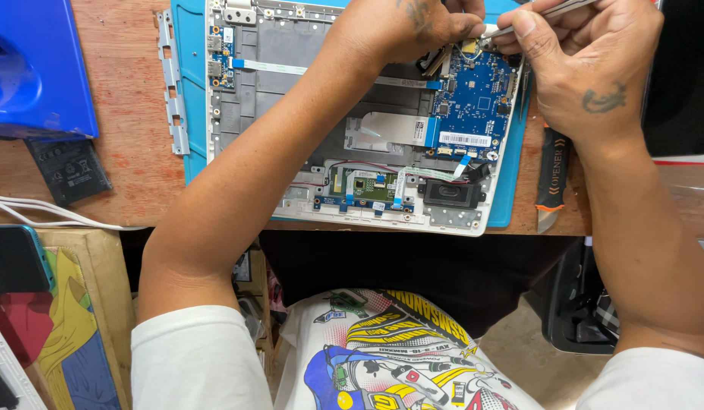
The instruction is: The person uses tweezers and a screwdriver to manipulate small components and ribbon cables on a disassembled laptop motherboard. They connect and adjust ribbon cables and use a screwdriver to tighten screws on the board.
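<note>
Opened laptop shell (253,91) holding blue circuit board (473,95), right hand (587,68) fingers pinching tweezers (549,11), left hand (401,26) fingers pressed together on board

Both hands, left hand (412,26) and right hand (587,64) (gripping a metal tool (545,14)), meet over the opened laptop's blue circuit board (473,99)

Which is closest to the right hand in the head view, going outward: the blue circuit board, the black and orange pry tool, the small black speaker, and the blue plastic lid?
From the right hand:
1. Blue circuit board, just left of it, under the fingertips.
2. Black and orange pry tool, below the wrist at the mat's right edge.
3. Small black speaker, lower left in the open laptop.
4. Blue plastic lid, far left of the table.
</note>
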